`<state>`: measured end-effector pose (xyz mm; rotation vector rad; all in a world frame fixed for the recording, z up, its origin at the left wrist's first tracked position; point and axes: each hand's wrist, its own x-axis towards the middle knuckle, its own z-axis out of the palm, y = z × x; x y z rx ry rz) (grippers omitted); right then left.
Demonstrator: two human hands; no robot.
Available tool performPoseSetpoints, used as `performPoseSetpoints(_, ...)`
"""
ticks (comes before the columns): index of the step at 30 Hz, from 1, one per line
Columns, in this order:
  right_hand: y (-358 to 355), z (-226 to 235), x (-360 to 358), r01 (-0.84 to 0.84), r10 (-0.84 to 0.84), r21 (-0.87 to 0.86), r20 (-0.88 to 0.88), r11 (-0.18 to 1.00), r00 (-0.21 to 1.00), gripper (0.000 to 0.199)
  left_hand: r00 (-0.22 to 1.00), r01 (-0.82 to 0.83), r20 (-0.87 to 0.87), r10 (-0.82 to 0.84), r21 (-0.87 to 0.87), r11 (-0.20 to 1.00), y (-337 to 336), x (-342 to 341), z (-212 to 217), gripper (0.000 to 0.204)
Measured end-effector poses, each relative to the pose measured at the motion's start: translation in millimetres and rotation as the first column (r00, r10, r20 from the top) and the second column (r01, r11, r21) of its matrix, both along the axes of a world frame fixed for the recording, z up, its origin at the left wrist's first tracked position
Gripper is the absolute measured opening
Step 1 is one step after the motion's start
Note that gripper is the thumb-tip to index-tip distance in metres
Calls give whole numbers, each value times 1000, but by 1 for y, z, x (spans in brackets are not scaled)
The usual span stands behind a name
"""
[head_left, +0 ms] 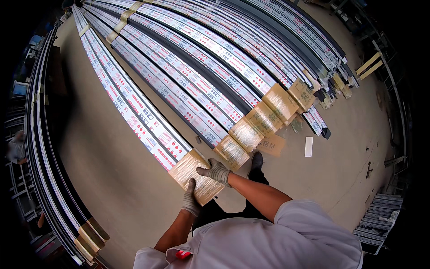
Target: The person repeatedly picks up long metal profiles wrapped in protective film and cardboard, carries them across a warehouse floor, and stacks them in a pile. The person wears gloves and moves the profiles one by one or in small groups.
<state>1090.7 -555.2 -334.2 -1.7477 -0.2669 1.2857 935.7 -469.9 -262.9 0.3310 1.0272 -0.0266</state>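
Note:
A long bundle of profiles (134,110), covered in white film with red and dark print, ends right in front of me. Its near end is a cap of brown cardboard (197,172) bound in shiny clear wrap. My left hand (191,201), in a grey knitted glove, grips the cap's near left edge with the thumb on top and the fingers hidden below. On the far right side, my right hand (217,172) in a matching glove is closed over the edge, its thumb lying across the top.
More film-covered profile bundles (179,74) fan out beyond, several with wrapped cardboard ends (262,119). Another stack of long profiles (47,157) runs along the left. Loose cardboard (272,145) and a white sheet (308,147) lie on the floor. A pile of short profiles (378,219) sits at the lower right.

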Motion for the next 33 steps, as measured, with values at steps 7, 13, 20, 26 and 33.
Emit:
performPoseSetpoints(7, -90, -41, 156, 8, -7, -84, 13, 996, 1000, 89, 1000, 7, 10, -9, 138, 990, -92, 147, -67, 77)
performPoseSetpoints(13, -179, -30, 234, 0, 165, -353, 437, 936, 884, 73, 885, 424, -276, -375, 146, 894, -140, 250, -152, 92)
performPoseSetpoints(20, -262, -13, 182, 237, 3, -252, 690, 938, 724, 48, 783, 557, -504, -364, 309, 771, -154, 271, -245, 88)
performPoseSetpoints(26, -241, -29, 144, 142, 0, -266, 472, 954, 881, 36, 667, 735, -534, -519, 360, 574, -133, 267, -253, 85)
performPoseSetpoints(33, -245, -11, 144, 52, 46, -268, 347, 962, 937, 36, 588, 809, -544, -599, 411, 420, -135, 250, -207, 90)
